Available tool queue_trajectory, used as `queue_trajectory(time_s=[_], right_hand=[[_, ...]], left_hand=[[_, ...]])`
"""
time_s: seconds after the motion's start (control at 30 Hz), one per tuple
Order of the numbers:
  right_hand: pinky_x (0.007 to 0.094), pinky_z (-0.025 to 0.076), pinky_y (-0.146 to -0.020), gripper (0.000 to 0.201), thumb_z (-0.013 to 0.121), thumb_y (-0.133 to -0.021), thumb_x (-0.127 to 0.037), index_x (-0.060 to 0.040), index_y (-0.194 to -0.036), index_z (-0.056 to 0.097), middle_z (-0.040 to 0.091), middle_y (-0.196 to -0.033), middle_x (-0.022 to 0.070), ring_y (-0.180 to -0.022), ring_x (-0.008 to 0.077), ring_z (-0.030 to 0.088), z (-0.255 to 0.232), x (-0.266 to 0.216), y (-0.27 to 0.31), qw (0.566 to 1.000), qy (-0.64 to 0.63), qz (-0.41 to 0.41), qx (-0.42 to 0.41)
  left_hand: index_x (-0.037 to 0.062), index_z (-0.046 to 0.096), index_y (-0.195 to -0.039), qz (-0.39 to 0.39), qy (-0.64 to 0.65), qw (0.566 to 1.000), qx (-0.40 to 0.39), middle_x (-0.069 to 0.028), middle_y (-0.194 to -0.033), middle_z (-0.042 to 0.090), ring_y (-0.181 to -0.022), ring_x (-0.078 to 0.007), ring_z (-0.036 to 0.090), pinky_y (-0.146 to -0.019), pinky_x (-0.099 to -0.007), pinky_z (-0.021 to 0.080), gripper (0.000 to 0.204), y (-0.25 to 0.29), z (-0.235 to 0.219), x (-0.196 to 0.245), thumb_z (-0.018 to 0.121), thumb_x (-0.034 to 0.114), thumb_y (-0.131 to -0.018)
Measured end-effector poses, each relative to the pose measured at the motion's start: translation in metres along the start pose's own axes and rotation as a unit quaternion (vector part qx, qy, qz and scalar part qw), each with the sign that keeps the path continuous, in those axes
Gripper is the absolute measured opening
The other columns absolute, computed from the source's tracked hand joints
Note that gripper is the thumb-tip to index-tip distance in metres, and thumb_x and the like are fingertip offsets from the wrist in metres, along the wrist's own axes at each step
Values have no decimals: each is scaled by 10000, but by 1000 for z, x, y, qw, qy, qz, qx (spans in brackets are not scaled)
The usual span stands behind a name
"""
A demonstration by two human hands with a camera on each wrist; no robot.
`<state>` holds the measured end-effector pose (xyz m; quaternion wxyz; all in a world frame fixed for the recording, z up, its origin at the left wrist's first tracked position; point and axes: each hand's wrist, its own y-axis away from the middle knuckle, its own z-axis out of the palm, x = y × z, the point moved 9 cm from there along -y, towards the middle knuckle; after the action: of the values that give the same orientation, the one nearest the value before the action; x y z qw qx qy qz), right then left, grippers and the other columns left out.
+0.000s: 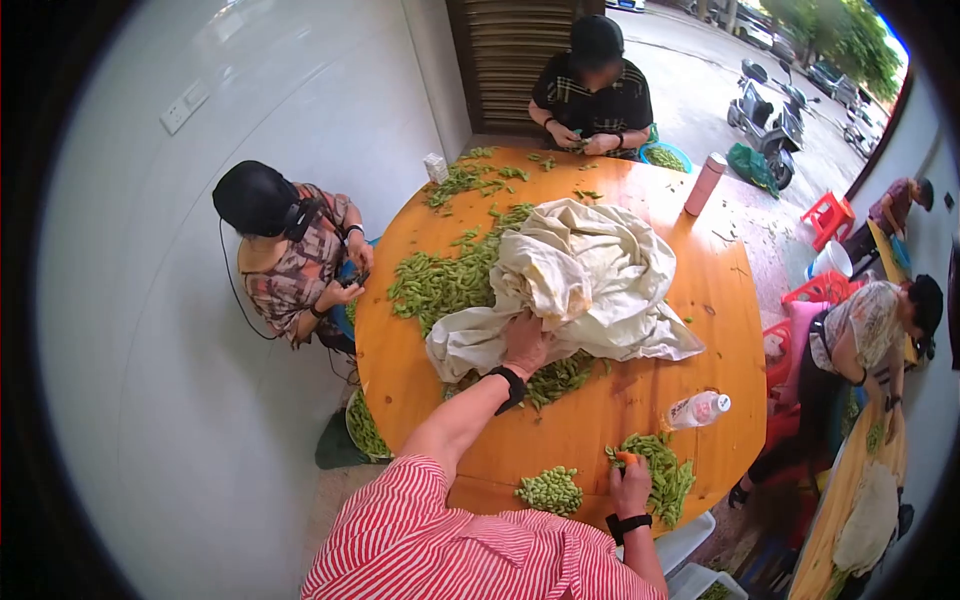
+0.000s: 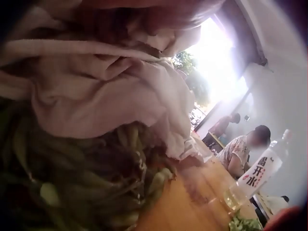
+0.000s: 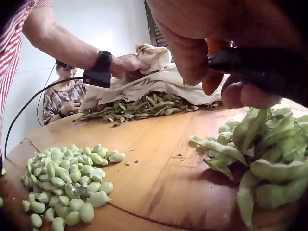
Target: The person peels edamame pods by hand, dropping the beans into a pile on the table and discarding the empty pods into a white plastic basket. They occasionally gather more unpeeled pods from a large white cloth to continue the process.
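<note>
My left hand (image 1: 527, 343) grips a bunched fold of an off-white cloth (image 1: 610, 270) heaped on the round wooden table. In the left wrist view its fingers (image 2: 178, 14) press into the cloth (image 2: 110, 91), with green bean pods (image 2: 130, 178) beneath. My right hand (image 1: 630, 488) holds a small orange object (image 3: 214, 72) between its fingers, just over a pile of pods (image 1: 668, 478); a dark piece shows beside it in the right wrist view, and its kind cannot be made out. Left of that hand lies a heap of shelled beans (image 3: 67, 183).
A labelled plastic bottle (image 1: 697, 410) lies near the right edge of the table (image 1: 715, 290). A pink flask (image 1: 706, 184) stands farther back. Loose pods (image 1: 440, 285) spread along the cloth's left side. People sit at the left (image 1: 300, 250) and far side (image 1: 595, 95).
</note>
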<state>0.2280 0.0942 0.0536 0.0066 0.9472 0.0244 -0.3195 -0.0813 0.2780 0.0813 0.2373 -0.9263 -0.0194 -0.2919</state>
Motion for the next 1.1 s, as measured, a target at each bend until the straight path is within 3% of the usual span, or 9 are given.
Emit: queue_trajectory(time_s=[0.2,0.3,0.4,0.57,0.67,0.77,0.87,1.0,1.1], right_hand=[[405,488,-776,225,618,-764,-59,-60,-988,629,585,-987,149,-901,347,596,7,-8,-2,1000,-14,0,-20],[411,495,-742,206,615,-784,-71,-70,-990,628,591,-985,142,-868,348,605,6,-10,0,1000,-21,-10,-15],[415,499,-727,197,612,-796,-71,-73,-993,624,594,-987,139,-850,351,611,4,-11,2,1000,-24,-16,-8],[394,490,-733,194,599,-793,-68,-65,-985,625,587,-976,140,-852,340,609,-3,-9,3,999,-40,-11,-1],[394,490,-732,196,594,-791,-66,-63,-985,625,587,-976,137,-843,337,609,-2,-5,3,999,-40,-13,-3],[405,492,-735,192,599,-804,-79,-58,-993,623,590,-980,139,-862,342,606,-3,-9,3,999,-41,-3,-13],[411,495,-736,182,602,-832,-102,-50,-1005,621,594,-985,139,-876,343,606,-2,-9,4,999,-47,1,-15],[412,496,-725,187,600,-831,-107,-49,-1007,625,596,-983,133,-854,339,611,-4,-6,7,999,-52,2,-12],[413,496,-726,190,598,-831,-110,-50,-1010,627,597,-985,129,-851,336,613,-4,-3,6,998,-51,15,-22]], left_hand=[[51,535,-1140,-24,55,997,40,-182,-1013,598,-938,-401,556,-785,-489,436,391,-24,-36,4,646,131,-773],[9,416,-1283,-115,160,980,39,-254,-1154,570,-1015,-440,561,-819,-442,475,464,-20,-47,-9,594,112,-866],[-15,324,-1356,-82,193,977,47,-269,-1165,560,-1056,-426,559,-863,-433,471,578,10,-42,-7,588,74,-850],[-11,259,-1411,-2,40,998,48,-272,-1199,545,-1085,-418,554,-925,-435,450,734,71,-44,-7,628,31,-779],[-17,297,-1399,-24,-56,996,70,-240,-1097,579,-999,-408,562,-843,-468,463,764,82,-57,-25,682,85,-746],[65,439,-1307,-115,-218,958,-144,-186,-982,632,-851,-373,618,-702,-472,493,638,71,-52,-51,708,218,-749],[111,519,-1242,-88,-272,941,-181,-156,-908,653,-839,-335,626,-697,-470,476,512,71,-43,-78,680,239,-773],[124,592,-1163,-50,-269,952,-136,-134,-894,664,-838,-323,628,-701,-477,456,379,55,-58,-91,653,229,-804],[114,642,-1084,-104,-240,962,-74,-118,-936,671,-863,-321,627,-738,-473,438,266,28,-94,-79,628,210,-836]])
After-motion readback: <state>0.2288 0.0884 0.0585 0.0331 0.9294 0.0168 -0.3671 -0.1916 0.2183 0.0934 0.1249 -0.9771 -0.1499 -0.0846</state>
